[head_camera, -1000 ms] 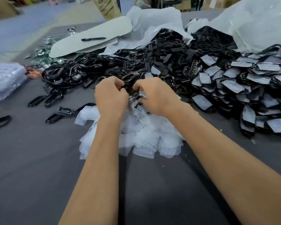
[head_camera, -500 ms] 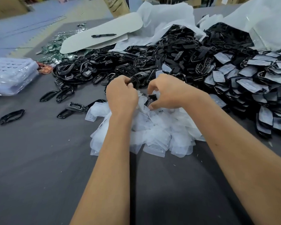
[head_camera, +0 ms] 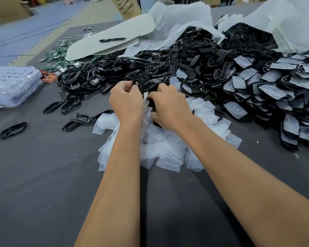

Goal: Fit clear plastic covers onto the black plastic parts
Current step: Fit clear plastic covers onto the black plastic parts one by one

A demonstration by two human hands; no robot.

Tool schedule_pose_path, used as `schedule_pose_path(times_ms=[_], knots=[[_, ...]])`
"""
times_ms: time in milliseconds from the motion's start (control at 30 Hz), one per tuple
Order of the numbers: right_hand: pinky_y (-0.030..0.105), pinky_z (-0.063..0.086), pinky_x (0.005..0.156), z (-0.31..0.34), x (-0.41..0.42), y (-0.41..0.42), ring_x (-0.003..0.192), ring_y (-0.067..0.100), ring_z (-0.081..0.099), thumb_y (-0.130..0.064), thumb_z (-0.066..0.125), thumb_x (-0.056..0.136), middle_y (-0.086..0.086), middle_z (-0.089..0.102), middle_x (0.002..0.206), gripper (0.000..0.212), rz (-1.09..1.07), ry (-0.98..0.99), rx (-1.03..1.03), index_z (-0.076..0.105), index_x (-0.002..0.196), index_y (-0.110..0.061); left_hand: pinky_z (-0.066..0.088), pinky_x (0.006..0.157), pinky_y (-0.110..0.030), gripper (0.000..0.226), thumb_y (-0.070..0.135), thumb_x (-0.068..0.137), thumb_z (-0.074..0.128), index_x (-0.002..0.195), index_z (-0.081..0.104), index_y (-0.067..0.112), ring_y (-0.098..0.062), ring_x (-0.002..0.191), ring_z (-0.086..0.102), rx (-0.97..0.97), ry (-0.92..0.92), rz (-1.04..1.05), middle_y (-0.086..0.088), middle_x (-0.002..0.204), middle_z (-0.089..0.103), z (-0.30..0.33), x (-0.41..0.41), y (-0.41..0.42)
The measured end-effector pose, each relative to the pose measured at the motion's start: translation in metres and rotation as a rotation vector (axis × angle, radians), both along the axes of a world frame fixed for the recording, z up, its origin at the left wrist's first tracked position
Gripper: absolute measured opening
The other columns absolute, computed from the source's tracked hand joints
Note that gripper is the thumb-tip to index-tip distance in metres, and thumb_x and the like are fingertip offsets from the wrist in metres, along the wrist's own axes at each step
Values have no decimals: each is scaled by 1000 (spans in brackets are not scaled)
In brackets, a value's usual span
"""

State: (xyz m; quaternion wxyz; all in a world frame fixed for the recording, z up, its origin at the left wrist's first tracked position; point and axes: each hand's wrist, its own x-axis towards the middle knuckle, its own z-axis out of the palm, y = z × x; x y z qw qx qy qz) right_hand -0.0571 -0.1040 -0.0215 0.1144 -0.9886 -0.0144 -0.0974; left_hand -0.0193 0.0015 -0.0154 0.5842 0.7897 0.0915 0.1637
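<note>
1. Your left hand [head_camera: 126,102] pinches a black part [head_camera: 141,83], held upright with its long axis pointing away from you.
2. Your right hand [head_camera: 169,106] grips a clear cover [head_camera: 145,96] just beside it, touching the part.
3. Both hover above the cover pile [head_camera: 168,150]; finished pieces [head_camera: 275,90] lie to your right.

A factory assembly floor: a grey bench [head_camera: 34,184] heaped with black plastic parts [head_camera: 132,68] beyond the grip, cardboard boxes [head_camera: 7,9] behind.
</note>
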Motion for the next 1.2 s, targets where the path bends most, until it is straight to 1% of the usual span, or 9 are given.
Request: schedule_pose_path(times_ms=[100,233,433,567,667,800,933,1100,1200], knots=[[43,48,82,-2,6,-2,109,30,58,-18,65,96,5,59,117,21,-47,-47,55,63,116,-19,48,74,-27,18,13,94,65,80,71,23,-8,70,55,-43,31,-11,11,72,64,-2,1,1],[35,42,69,4,12,-13,94,32,65,-29,63,100,6,64,97,13,-127,-36,72,61,96,-17,46,72,-25,16,14,95,66,83,73,20,-8,67,53,-59,25,-4,12,69,62,-4,2,1],[36,45,86,21,8,-42,83,27,48,-36,71,98,5,55,72,50,-167,-145,312,49,60,-12,57,84,-36,12,15,96,63,90,73,19,-11,78,62,38,-76,5,8,80,68,1,-3,-1],[30,39,64,30,-7,-62,61,17,43,-22,75,94,8,48,62,38,-124,-275,942,61,68,3,59,80,-43,14,12,98,61,91,68,21,-20,81,70,70,-212,-90,6,84,68,8,-10,-12],[23,46,58,26,-23,-73,58,9,54,-14,76,94,-1,67,67,9,-121,-209,1251,76,86,-11,60,58,-36,10,6,101,56,96,65,9,-21,60,73,-97,-175,-230,-3,86,68,6,-17,-32],[23,49,59,14,-41,-90,61,9,59,-9,72,97,-1,73,74,6,-124,-182,1287,77,99,-10,60,56,-31,16,-5,98,55,106,60,8,-23,58,73,-359,-70,-378,-11,85,65,5,-29,-61],[24,54,64,5,-56,-103,70,17,64,0,73,93,5,72,80,21,-86,-171,1281,77,111,-9,62,60,-34,46,-5,101,43,132,54,27,-19,72,69,-327,-122,-532,-19,116,61,-2,-38,-75],[22,52,57,0,-61,-103,63,17,64,2,75,91,3,69,71,27,-59,-206,1329,73,116,-8,62,59,-33,34,-2,102,43,120,66,15,-1,64,62,-283,-91,-498,-4,96,58,-10,-37,-77],[23,49,50,-3,-61,-101,60,17,63,2,76,90,6,69,72,19,-71,-218,1339,70,108,-4,64,63,-38,28,1,103,48,111,70,16,-5,72,64,-243,-74,-500,-4,97,62,-12,-37,-77]])
